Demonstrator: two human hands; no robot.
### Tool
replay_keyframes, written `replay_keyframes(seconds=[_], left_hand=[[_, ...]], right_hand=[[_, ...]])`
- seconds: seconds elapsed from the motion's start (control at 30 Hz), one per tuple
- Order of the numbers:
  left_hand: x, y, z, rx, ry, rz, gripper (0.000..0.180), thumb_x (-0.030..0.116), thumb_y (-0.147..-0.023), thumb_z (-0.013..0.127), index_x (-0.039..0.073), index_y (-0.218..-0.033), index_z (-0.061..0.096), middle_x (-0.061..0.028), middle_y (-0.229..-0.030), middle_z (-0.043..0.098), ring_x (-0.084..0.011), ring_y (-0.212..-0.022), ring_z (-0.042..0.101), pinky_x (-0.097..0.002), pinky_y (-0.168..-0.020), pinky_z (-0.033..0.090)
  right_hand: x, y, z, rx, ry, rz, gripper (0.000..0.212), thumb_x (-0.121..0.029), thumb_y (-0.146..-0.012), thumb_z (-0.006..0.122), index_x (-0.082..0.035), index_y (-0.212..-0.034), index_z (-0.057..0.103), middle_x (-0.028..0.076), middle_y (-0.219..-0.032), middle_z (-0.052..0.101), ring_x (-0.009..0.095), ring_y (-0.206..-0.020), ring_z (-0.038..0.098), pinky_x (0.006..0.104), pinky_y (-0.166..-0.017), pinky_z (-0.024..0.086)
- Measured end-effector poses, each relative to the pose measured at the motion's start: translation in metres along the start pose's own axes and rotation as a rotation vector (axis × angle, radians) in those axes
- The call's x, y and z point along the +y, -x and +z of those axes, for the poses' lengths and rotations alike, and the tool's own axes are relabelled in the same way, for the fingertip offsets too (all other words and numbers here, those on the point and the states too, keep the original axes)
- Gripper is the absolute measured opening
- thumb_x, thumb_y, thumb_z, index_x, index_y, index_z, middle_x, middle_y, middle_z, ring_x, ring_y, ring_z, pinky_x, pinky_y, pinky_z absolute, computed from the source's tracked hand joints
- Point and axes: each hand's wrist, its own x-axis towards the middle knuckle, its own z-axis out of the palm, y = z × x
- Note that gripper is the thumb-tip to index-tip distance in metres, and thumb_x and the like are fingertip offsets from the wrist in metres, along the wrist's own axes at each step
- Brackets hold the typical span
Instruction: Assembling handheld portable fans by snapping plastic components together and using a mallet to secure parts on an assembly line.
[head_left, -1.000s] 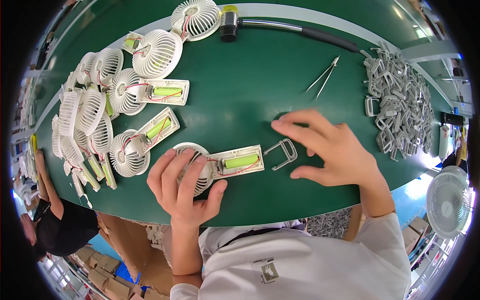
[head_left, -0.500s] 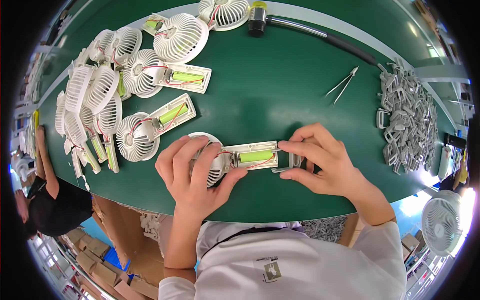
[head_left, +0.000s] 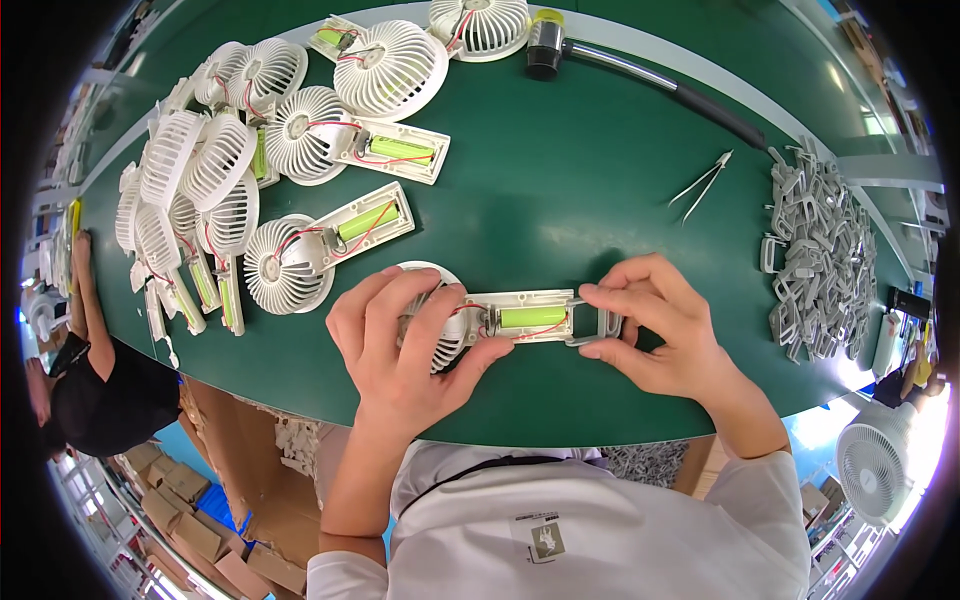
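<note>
My left hand (head_left: 405,350) is wrapped over the round grille of a white handheld fan (head_left: 545,299), holding it on the green table. The fan's handle lies toward the right, with a green battery (head_left: 532,318) and thin red wires exposed in it. Between the thumb and fingers of my right hand (head_left: 660,325) is a grey U-shaped clip (head_left: 603,322). The clip's two prongs meet the end of the handle. How far they reach in is hard to see.
Several white fan halves (head_left: 300,135) with batteries are heaped at the left. A mallet (head_left: 640,72) lies along the far edge, and tweezers (head_left: 703,185) lie at the right. Grey clips (head_left: 815,255) form a pile at the far right. Another person (head_left: 110,395) stands at the left.
The grey clip has come closer to the handle, its prongs now against the handle's end. The view has shifted a little, and both hands keep their grip.
</note>
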Motion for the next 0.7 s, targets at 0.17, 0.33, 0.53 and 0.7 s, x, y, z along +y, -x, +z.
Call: replay_keyframes(seconds=[0.17,0.33,0.53,0.7], left_hand=[[-0.001,0.001,0.0,0.007,-0.014,0.002,0.05,0.047,-0.071,0.089,0.014,-0.105,0.071,-0.0008,-0.114,0.063,-0.0264,-0.107,0.057,-0.0389,-0.089,0.041],[-0.001,0.001,0.0,0.006,-0.003,0.005,0.05,0.046,-0.071,0.089,0.014,-0.105,0.07,-0.0006,-0.114,0.063,-0.0265,-0.107,0.057,-0.0391,-0.089,0.041],[0.0,-0.002,0.0,-0.004,-0.004,0.016,0.05,0.045,-0.071,0.089,0.015,-0.106,0.07,-0.001,-0.114,0.063,-0.0268,-0.107,0.057,-0.0397,-0.089,0.04],[0.001,-0.005,-0.005,-0.039,0.0,0.018,0.053,0.042,-0.067,0.091,0.011,-0.104,0.069,-0.0058,-0.113,0.064,-0.0311,-0.107,0.057,-0.0408,-0.092,0.045]], right_hand=[[-0.011,0.001,0.005,0.055,0.04,0.097,0.05,0.0,-0.074,0.087,-0.002,-0.122,0.073,0.011,-0.115,0.058,0.011,-0.079,0.061,0.0197,-0.054,0.052],[-0.007,-0.004,-0.006,-0.018,-0.038,0.192,0.052,0.0,-0.073,0.088,-0.004,-0.123,0.073,0.01,-0.115,0.058,0.01,-0.072,0.058,0.0199,-0.054,0.049],[-0.001,-0.004,-0.01,-0.042,0.067,0.037,0.05,-0.001,-0.073,0.089,-0.004,-0.12,0.073,0.009,-0.115,0.059,0.007,-0.067,0.054,0.0212,-0.053,0.045],[-0.007,0.0,0.001,0.018,0.087,0.094,0.049,-0.002,-0.074,0.088,-0.002,-0.121,0.072,0.008,-0.112,0.058,0.008,-0.067,0.054,0.0215,-0.053,0.045]])
